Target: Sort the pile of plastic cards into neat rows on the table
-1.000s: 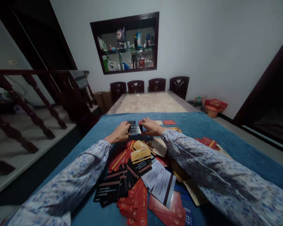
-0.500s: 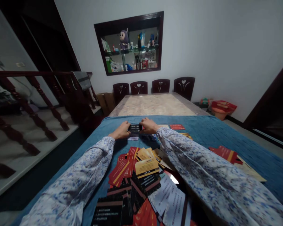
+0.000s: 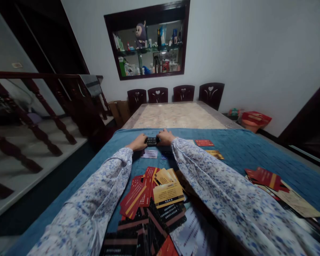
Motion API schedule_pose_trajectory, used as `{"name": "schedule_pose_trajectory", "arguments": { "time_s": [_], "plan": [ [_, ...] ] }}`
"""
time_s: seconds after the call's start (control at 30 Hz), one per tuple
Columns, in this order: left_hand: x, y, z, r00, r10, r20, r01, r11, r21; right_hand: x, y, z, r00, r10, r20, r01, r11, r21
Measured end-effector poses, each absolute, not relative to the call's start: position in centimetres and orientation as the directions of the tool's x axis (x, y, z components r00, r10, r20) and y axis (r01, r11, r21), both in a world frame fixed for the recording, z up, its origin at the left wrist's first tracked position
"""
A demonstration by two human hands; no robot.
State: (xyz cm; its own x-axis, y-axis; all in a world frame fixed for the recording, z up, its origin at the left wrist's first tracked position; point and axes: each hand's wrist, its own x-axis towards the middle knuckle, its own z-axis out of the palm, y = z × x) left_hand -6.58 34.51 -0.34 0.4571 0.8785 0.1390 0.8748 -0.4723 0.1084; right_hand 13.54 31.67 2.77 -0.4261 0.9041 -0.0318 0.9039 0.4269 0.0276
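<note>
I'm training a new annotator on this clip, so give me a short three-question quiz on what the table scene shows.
1. Multiple choice: what do the left hand and right hand hold between them? A) a black card B) a pen C) a cup
2. True or false: the red card lying alone to the right of the hands rests on bare marble.
3. How many chairs stand at the far end of the table?
Key: 1 A. 2 False, it lies on the blue cloth. 3 Four.
</note>
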Motion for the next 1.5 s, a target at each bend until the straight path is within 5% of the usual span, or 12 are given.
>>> {"name": "schedule_pose_trajectory", "arguments": {
  "time_s": [0.83,1.5],
  "plan": [
    [-6.1,37.0,-0.5,0.403,0.914,-0.046,0.911,-0.395,0.119,12.9,33.8,1.9,-0.362,0.928,-0.089,0.931,0.365,0.025],
    [-6.8,35.5,-2.0,0.372,0.923,0.095,0.904,-0.383,0.188,13.0,33.1,2.8,-0.381,0.916,-0.126,0.918,0.391,0.069]
  ]
}}
